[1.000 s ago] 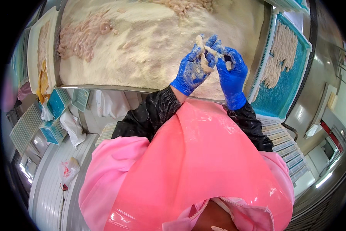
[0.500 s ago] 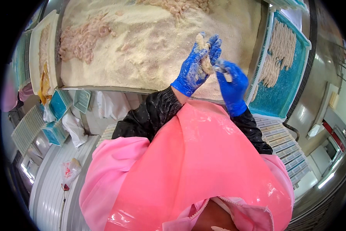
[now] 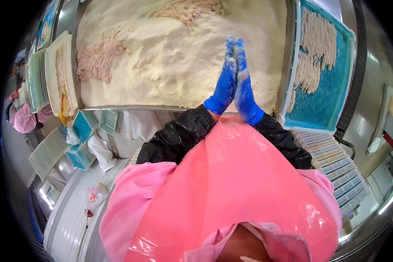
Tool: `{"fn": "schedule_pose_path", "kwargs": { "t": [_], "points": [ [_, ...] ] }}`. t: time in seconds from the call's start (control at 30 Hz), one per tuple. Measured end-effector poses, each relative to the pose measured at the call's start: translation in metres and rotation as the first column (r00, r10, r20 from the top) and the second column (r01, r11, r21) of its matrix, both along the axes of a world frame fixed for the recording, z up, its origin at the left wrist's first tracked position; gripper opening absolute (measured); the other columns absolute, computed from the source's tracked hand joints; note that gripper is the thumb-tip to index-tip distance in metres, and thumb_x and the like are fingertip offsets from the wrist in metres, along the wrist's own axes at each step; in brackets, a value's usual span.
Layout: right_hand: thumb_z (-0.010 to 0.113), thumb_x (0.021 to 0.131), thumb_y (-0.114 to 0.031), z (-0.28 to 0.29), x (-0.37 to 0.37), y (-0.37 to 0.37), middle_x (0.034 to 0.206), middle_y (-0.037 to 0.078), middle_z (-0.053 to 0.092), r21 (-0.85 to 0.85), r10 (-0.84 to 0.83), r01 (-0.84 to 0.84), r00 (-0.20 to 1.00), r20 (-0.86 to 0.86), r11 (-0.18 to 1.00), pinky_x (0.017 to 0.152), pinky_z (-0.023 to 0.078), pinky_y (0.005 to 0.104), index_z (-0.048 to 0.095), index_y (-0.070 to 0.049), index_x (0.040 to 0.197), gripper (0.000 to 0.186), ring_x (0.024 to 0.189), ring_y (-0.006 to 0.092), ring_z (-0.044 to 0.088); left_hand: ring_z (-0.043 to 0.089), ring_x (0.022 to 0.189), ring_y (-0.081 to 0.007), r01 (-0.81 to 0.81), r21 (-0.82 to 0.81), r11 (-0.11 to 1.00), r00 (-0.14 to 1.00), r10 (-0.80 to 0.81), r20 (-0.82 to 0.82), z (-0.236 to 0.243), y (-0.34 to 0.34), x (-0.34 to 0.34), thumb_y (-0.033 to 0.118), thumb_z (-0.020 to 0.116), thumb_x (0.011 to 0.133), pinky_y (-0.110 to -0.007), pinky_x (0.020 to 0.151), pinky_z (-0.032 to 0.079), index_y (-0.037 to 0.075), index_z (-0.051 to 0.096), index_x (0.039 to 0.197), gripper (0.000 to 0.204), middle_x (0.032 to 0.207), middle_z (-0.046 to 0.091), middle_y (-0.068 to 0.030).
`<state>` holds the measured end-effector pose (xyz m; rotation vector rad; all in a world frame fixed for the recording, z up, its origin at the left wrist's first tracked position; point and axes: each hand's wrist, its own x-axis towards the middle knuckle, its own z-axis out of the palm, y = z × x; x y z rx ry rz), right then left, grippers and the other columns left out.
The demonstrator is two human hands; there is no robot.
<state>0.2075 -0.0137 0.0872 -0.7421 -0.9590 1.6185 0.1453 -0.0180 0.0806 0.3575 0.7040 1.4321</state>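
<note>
Beneath both hands [image 3: 223,87] [image 3: 245,94] — pale powder [image 3: 170,74]

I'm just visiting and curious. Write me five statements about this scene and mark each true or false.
1. The left hand and right hand both wear blue gloves. True.

2. The two hands are spread wide apart. False: they are held close together, palm to palm; anything between them is hidden.

3. Pale strips lie side by side in the teal tray to the right of the powder. True.

4. The apron is dark green. False: the apron is bright pink.

5. Soft pink pieces lie heaped on the powder, toward its left side. True.
</note>
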Motion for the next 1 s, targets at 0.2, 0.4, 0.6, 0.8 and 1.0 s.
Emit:
{"fn": "schedule_pose_path", "kwargs": {
  "t": [0.2, 0.4, 0.6, 0.8, 1.0],
  "points": [
    [0.042, 0.094, -0.029, 0.014, 0.023, 0.008, 0.150, 0.010, 0.014, -0.146, -0.058, 0.077, 0.989, 0.134, 0.986, 0.110, 0.010, 0.0336, 0.013, -0.007, 0.144, 0.062, 0.137, 0.0244, 0.015, 0.042, 0.114, -0.0148, 0.024, -0.105, 0.994, 0.937, -0.059, -0.345, -0.042, -0.023, 0.012, 0.029, 0.035, 0.099, -0.028, 0.098, 0.034, 0.008, 0.025, 0.142, 0.049, 0.136, 0.037, -0.0007],
    [0.044, 0.092, -0.031, 0.017, 0.081, -0.002, 0.148, 0.012, 0.020, 0.100, -0.132, 0.120, 0.984, 0.123, 0.988, 0.109, 0.015, 0.0333, 0.020, -0.004, 0.143, 0.062, 0.136, 0.0242, 0.019, 0.035, 0.123, -0.0177, 0.025, -0.010, 1.000, 0.990, -0.026, -0.136, 0.032, 0.001, 0.081, 0.024, 0.031, 0.099, -0.030, 0.104, 0.028, 0.005, 0.019, 0.143, 0.049, 0.143, 0.028, -0.0068],
    [0.031, 0.099, -0.026, 0.018, 0.151, -0.017, 0.143, 0.014, 0.030, -0.348, -0.340, 0.276, 0.930, -0.140, 0.896, 0.109, 0.022, 0.0323, 0.026, -0.002, 0.139, 0.047, 0.132, 0.0236, 0.028, 0.022, 0.131, -0.0197, 0.275, -0.023, 0.961, 0.839, -0.252, -0.482, -0.017, -0.002, 0.128, 0.023, 0.032, 0.098, -0.031, 0.108, 0.019, 0.004, 0.014, 0.143, 0.052, 0.147, 0.019, -0.0090],
    [0.031, 0.097, -0.037, -0.042, 0.257, -0.053, 0.143, 0.016, 0.030, -0.200, -0.251, 0.297, 0.941, 0.226, 0.934, 0.111, 0.018, 0.0349, 0.027, 0.003, 0.137, 0.057, 0.133, 0.0259, 0.027, 0.012, 0.136, -0.0218, 0.297, 0.081, 0.951, 0.631, -0.132, -0.764, 0.001, 0.005, 0.116, 0.020, 0.034, 0.097, -0.033, 0.110, 0.011, 0.002, 0.010, 0.143, 0.055, 0.149, 0.012, -0.0112],
    [0.028, 0.095, -0.046, -0.068, 0.271, -0.068, 0.145, 0.014, 0.026, -0.229, -0.204, 0.275, 0.935, 0.289, 0.934, 0.111, 0.013, 0.0347, 0.025, 0.000, 0.140, 0.065, 0.135, 0.0245, 0.023, 0.013, 0.137, -0.0237, 0.265, 0.025, 0.964, 0.491, -0.112, -0.864, -0.026, -0.006, 0.073, 0.019, 0.038, 0.096, -0.034, 0.111, 0.010, 0.000, 0.014, 0.142, 0.055, 0.149, 0.014, -0.0123]
  ]
}}
